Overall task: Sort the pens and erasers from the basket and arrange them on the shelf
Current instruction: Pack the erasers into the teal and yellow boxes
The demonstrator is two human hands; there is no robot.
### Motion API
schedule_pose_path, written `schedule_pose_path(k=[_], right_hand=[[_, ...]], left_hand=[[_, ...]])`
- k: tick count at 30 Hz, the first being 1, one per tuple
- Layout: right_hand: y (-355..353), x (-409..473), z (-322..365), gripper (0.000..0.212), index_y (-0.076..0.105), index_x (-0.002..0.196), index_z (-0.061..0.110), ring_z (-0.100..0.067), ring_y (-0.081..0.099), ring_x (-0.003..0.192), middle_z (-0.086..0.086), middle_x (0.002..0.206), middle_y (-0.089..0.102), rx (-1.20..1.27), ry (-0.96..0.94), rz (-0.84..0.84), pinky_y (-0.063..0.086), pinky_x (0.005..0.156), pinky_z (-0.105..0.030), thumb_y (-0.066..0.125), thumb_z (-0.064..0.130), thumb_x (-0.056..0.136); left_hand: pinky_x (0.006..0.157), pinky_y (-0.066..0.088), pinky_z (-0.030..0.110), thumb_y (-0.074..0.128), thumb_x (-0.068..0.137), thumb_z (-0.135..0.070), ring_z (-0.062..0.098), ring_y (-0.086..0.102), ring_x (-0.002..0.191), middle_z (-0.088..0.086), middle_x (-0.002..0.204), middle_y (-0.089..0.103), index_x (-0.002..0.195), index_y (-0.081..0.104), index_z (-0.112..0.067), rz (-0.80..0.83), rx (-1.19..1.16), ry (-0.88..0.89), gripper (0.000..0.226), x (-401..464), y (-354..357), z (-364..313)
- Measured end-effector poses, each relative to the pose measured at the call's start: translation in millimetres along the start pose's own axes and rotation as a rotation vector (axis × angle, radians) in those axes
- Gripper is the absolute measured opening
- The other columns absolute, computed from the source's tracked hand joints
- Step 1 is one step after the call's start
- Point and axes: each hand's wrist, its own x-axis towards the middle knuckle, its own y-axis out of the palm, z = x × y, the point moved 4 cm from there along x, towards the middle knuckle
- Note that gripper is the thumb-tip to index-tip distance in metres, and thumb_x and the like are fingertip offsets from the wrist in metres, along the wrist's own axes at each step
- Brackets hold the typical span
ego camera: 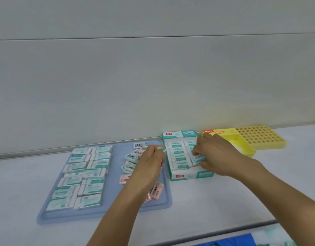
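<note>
Packing erasers, my right hand [209, 153] pinches one into the teal box [190, 174], my left hand [149, 162] grips another eraser [161, 148]; next I tuck it flat.

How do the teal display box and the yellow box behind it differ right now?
The teal display box holds rows of wrapped erasers; the yellow box shows only something white inside. The right hand is setting an eraser into the teal box; no hand works in the yellow one. Both are open-topped cartons with red brand labels, standing on the white shelf.

Erasers [82, 174] on tray [107, 213], display box [186, 175] right.
</note>
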Motion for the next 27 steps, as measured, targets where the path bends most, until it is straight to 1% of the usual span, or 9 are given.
schedule_pose_path(k=[3,6,10,13,16,19,21,23,27], right_hand=[[5,3,-3,0.03,0.061,0.116,0.03,-0.017,0.04,0.108,0.004,0.113,0.052,-0.009,0.001,0.025,0.026,0.076,-0.028,0.057,0.032,0.086],[10,4,-3,0.027,0.063,0.113,0.031,-0.016,0.043,0.103,0.006,0.107,0.054,0.034,-0.005,0.056,0.024,0.072,-0.026,0.058,0.031,0.086],[12,4,-6,0.021,0.067,0.102,0.028,-0.021,0.051,0.098,0.004,0.1,0.052,0.075,0.04,0.067,0.038,0.069,-0.028,0.062,0.031,0.082],[12,3,-3,0.009,0.063,0.085,0.023,-0.021,0.05,0.098,0.005,0.087,0.05,-0.018,-0.008,0.043,0.036,0.07,-0.031,0.055,0.027,0.085],[11,-2,-4,0.024,0.066,0.112,0.032,-0.018,0.048,0.108,0.006,0.11,0.058,0.081,0.01,-0.024,0.039,0.084,-0.033,0.053,0.033,0.092],[-5,-12,0,0.05,0.049,0.136,0.038,-0.007,0.047,0.105,0.01,0.124,0.051,0.517,-0.039,-0.311,0.045,0.089,-0.028,0.065,0.034,0.089],[-15,-16,13,0.056,0.052,0.135,0.036,-0.004,0.048,0.108,0.009,0.124,0.052,0.636,-0.182,-0.37,0.045,0.087,-0.023,0.073,0.026,0.083],[-18,-16,20,0.043,0.065,0.123,0.026,-0.009,0.053,0.106,0.004,0.115,0.061,0.623,-0.231,-0.397,0.048,0.085,-0.027,0.075,0.019,0.081],[-10,-10,10,0.031,0.068,0.114,0.024,-0.004,0.05,0.081,0.007,0.1,0.066,0.576,-0.086,-0.289,0.047,0.077,-0.026,0.071,0.031,0.085]], left_hand=[[0.059,0.039,0.021,0.044,0.092,-0.026,-0.004,0.053,0.058,-0.024,0.065,0.059,0.088,0.058,-0.031,0.041,0.014,0.04,0.015,-4,3,4],[0.057,0.036,0.021,0.045,0.094,-0.021,-0.009,0.05,0.05,-0.027,0.061,0.058,0.09,0.058,-0.036,0.052,0.001,0.045,0.02,-5,4,7],[0.061,0.045,0.014,0.052,0.095,-0.011,-0.008,0.06,0.067,-0.023,0.089,0.067,0.112,0.058,-0.039,0.06,-0.015,0.093,0.033,-6,6,4],[0.062,0.051,0.013,0.062,0.091,-0.004,0.001,0.07,0.083,-0.011,0.103,0.073,0.114,0.059,-0.03,0.044,-0.13,0.098,0.034,-7,4,4],[0.062,0.054,0.016,0.069,0.085,0.001,0.012,0.073,0.081,0.0,0.096,0.075,0.105,0.061,-0.014,0.01,-0.178,0.093,0.025,-6,3,4],[0.061,0.055,0.019,0.072,0.082,0.001,0.016,0.074,0.077,0.003,0.088,0.076,0.098,0.065,-0.008,0.006,-0.167,0.108,0.02,-4,3,2],[0.063,0.055,0.02,0.072,0.082,0.0,0.017,0.073,0.074,0.007,0.085,0.076,0.098,0.069,-0.01,0.026,-0.163,0.117,0.019,-4,5,0],[0.065,0.056,0.021,0.072,0.083,-0.002,0.018,0.073,0.075,0.007,0.083,0.076,0.099,0.071,-0.014,0.055,-0.158,0.112,0.02,-4,6,-1],[0.073,0.055,0.018,0.071,0.086,-0.011,0.008,0.07,0.084,0.0,0.096,0.072,0.108,0.065,-0.024,0.001,-0.032,0.161,0.026,-2,3,1]])
